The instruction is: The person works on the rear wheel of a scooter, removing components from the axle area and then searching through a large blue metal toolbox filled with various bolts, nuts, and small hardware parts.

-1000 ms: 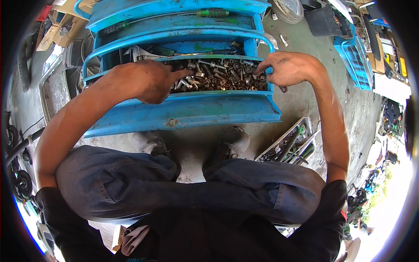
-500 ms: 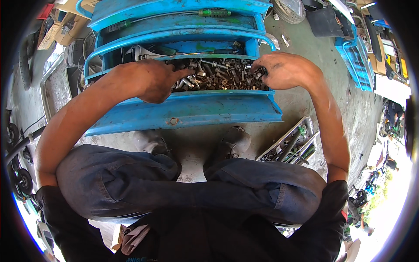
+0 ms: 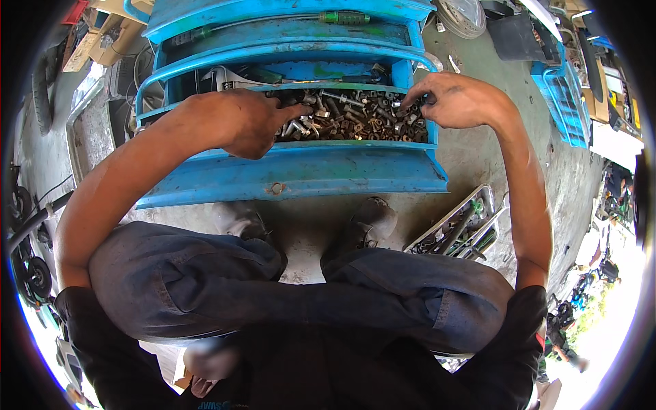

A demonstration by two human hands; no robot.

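1. So we've got a blue metal toolbox (image 3: 294,179) opened out in front of the person's feet, and the main thing here, a heap of loose bolts and nuts (image 3: 362,121), fills its long tray between the two hands. Mostly rusty brown stuff, with some shinier silver pieces mixed in.
2. Left hand (image 3: 249,124) is over the left end of that tray. We see its index finger stretched out to the right, tip right at the hardware, other fingers curled under. We honestly can't tell if anything's tucked in there.
3. Right hand (image 3: 454,101) comes in over the tray's right end, index finger reaching left and bent down toward the pieces, thumb below it. Whether those two are pinching some small part, we can't tell either.
4. Just behind the hardware, we spot an adjustable wrench (image 3: 229,80) in the next compartment, close to the left hand.
5. One level further back lies a tool with a green-and-black handle (image 3: 345,18) and a long thin shaft.
6. Down on the concrete floor (image 3: 516,164), right of the shoes (image 3: 376,216), we've got a metal tray (image 3: 447,215) full of assorted tools.
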